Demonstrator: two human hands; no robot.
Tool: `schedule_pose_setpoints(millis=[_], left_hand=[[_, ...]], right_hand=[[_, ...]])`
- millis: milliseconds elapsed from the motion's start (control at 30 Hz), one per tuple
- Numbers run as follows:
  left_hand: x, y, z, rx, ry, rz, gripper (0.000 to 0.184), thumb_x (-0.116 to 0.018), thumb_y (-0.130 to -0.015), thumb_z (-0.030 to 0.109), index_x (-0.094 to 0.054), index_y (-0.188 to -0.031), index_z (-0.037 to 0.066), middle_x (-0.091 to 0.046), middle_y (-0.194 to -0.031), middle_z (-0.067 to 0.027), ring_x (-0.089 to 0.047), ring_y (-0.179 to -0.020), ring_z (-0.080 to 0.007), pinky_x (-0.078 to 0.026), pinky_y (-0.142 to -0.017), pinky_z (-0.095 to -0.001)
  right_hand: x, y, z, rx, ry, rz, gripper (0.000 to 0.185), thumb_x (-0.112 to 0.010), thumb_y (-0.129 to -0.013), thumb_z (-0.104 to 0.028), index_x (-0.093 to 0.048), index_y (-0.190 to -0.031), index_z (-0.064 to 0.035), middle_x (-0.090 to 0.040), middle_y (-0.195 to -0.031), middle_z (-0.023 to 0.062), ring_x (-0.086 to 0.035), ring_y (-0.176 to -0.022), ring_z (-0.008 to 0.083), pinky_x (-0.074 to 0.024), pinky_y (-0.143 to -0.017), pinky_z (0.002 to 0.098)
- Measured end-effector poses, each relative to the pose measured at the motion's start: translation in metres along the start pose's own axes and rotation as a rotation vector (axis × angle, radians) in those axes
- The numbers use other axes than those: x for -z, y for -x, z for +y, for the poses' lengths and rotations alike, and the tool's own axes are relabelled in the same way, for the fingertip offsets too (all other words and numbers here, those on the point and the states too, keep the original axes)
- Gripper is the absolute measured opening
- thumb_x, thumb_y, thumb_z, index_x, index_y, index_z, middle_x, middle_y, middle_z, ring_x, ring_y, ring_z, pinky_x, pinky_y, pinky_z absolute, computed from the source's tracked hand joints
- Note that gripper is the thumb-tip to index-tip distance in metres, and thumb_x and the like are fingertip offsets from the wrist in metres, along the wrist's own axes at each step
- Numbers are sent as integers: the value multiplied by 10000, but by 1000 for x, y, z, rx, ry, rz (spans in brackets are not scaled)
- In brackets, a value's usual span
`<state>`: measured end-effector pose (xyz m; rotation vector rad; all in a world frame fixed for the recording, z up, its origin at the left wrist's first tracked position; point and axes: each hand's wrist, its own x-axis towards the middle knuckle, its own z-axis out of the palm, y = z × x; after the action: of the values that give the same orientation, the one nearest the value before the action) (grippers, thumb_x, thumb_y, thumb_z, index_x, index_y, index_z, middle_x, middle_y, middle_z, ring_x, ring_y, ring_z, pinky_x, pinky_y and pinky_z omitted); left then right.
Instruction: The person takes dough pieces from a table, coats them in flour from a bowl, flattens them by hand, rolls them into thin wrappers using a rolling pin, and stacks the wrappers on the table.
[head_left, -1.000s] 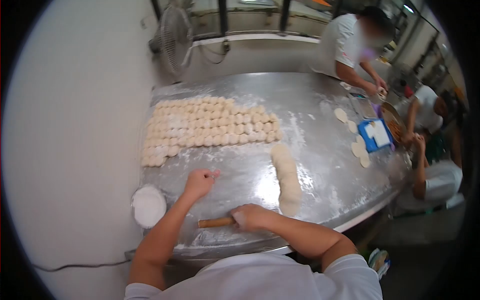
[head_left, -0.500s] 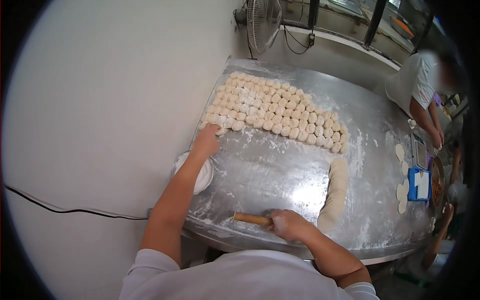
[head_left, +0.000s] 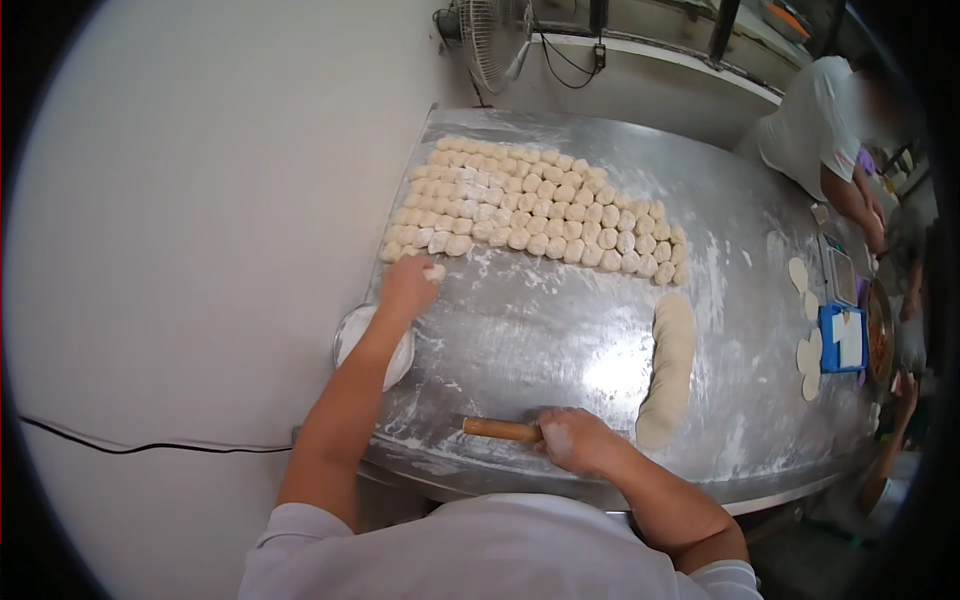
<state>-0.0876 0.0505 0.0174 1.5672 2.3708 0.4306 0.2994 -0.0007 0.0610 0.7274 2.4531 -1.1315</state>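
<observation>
Between the fingers of my left hand (head_left: 408,288) is a small dough ball (head_left: 434,273), at the near left corner of the rows of dough balls (head_left: 540,210). My right hand (head_left: 575,438) is closed round one end of a wooden rolling pin (head_left: 500,429) near the table's front edge. Flour dusts the metal table (head_left: 520,340). A bowl of white flour (head_left: 400,364) stands partly behind my left forearm. To the right of the middle lies a long, overlapping stack of flattened dough (head_left: 668,370).
Flat dough rounds (head_left: 798,275) lie at the right, near a scale (head_left: 840,272), a blue tray (head_left: 843,338) and a pan of filling (head_left: 878,335). A co-worker (head_left: 825,140) leans in at the far right; another person's arm (head_left: 893,430) shows below. A fan (head_left: 492,42) stands behind the table.
My left hand has reached to the near left of the dough rows and now holds a ball slightly apart from them. My right hand keeps the rolling pin. The view has swung left.
</observation>
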Motion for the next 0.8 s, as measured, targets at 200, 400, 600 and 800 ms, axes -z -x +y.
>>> schedule_pose_setpoints(millis=[200, 400, 600, 800], left_hand=[[-76, 6, 66, -232, 189, -37, 324, -792, -811, 102, -736, -1124, 40, -734, -1087, -219, -685, -1058, -435, -555, -924, -484], [-108, 15, 140, -416, 253, -145, 276, -780, -855, 82, -742, -1129, 71, -721, -1189, -160, -677, -1099, -400, -553, -952, -473], [-72, 68, 119, -510, 137, -419, 332, -782, -894, 158, -756, -1224, 136, -715, -1251, -137, -680, -1173, -356, -550, -990, -462], [-75, 49, 137, -305, 163, -238, 347, -696, -1006, 390, -756, -1179, 94, -766, -1041, -146, -730, -1002, -377, -582, -885, -484]], right_hand=[[-2, -3, -1, 41, -25, -17, 319, -720, -977, -267, -710, -1070, 38, -729, -1144, 265, -699, -1127, 417, -558, -979, 496], [7, 4, -7, -14, 13, -33, 329, -720, -982, -244, -691, -1145, 40, -714, -1197, 264, -684, -1151, 433, -538, -1014, 497], [-5, 3, -1, 63, 37, 18, 293, -721, -968, -237, -707, -1083, 32, -736, -1126, 249, -703, -1102, 431, -558, -972, 489], [-17, -4, -1, 53, 56, -56, 314, -722, -967, -248, -726, -1091, 40, -744, -1161, 252, -722, -1124, 397, -574, -966, 465]])
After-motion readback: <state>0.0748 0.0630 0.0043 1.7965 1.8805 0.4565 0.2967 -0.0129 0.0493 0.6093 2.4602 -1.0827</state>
